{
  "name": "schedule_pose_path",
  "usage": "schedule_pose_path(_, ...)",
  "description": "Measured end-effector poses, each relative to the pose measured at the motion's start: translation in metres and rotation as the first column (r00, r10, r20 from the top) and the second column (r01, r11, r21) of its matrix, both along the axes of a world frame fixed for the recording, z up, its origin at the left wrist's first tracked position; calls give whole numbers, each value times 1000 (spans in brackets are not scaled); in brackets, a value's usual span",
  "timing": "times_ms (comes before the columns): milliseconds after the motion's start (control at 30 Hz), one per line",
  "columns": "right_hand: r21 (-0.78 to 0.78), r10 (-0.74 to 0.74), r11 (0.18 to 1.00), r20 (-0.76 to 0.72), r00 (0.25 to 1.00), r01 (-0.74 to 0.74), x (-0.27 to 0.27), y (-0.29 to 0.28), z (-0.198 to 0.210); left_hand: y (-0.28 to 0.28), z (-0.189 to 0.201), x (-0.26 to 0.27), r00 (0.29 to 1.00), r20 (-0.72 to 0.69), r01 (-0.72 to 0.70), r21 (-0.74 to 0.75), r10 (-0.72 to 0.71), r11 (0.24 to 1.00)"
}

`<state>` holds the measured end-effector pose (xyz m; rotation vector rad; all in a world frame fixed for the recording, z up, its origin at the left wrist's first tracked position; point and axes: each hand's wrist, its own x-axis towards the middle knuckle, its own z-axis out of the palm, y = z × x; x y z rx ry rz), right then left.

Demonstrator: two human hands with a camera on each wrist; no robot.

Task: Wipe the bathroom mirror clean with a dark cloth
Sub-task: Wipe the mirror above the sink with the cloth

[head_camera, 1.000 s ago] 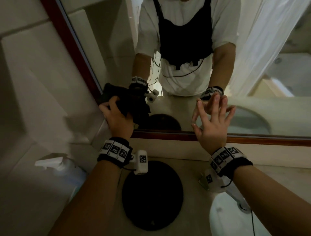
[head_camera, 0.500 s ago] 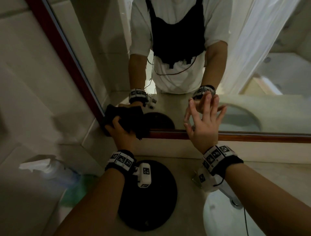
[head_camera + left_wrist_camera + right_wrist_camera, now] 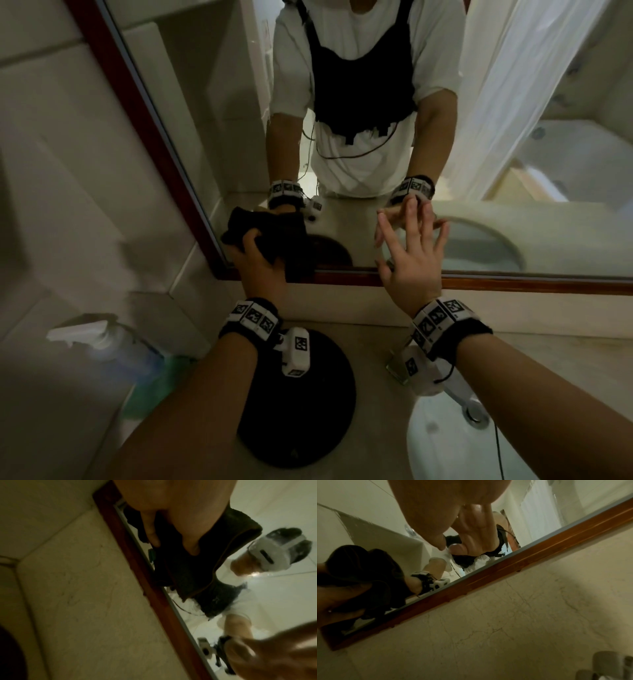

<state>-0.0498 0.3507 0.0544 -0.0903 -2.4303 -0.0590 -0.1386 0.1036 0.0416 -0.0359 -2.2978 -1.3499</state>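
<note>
My left hand (image 3: 255, 258) grips a bunched dark cloth (image 3: 274, 236) and presses it on the mirror (image 3: 394, 85) at its lower left corner, just above the red-brown wooden frame (image 3: 496, 283). In the left wrist view the fingers (image 3: 152, 530) curl over the dark cloth (image 3: 197, 563) against the glass. My right hand (image 3: 409, 253) is flat with fingers spread, fingertips on the glass to the right of the cloth. The right wrist view shows that hand (image 3: 471, 524) meeting its own reflection, and the cloth (image 3: 368, 574) at far left.
A round black mat (image 3: 308, 411) lies on the beige counter (image 3: 376, 428) under my left wrist. A white basin (image 3: 445, 452) with a chrome tap (image 3: 469, 407) sits lower right. A spray bottle (image 3: 113, 346) stands at left beside the tiled wall (image 3: 68, 171).
My left hand has slid the cloth down the glass and slightly right, into the mirror's bottom left corner. The right hand stays pressed on the glass in about the same place.
</note>
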Motion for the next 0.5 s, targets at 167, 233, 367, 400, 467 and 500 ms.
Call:
schedule_pose_path(167,-14,7,1000,84,996,-5,10,2,8,-22,34,-12,998,-2,-68,74,68,995)
schedule_pose_path(233,-9,-8,1000,124,992,9,12,1,12,-25,47,-14,996,16,-86,73,85,994)
schedule_pose_path(367,11,-20,1000,148,989,19,20,0,22,-29,64,-9,998,-14,-61,-9,61,998)
schedule_pose_path(400,16,-15,1000,143,990,13,22,0,26,-28,70,-8,997,-35,-65,-52,63,997)
schedule_pose_path(467,32,-6,999,118,993,3,26,5,35,-26,86,-8,996,-57,-75,-98,70,992)
schedule_pose_path(500,38,-5,999,97,995,2,28,8,41,-26,95,-9,995,-59,-86,-82,82,993)
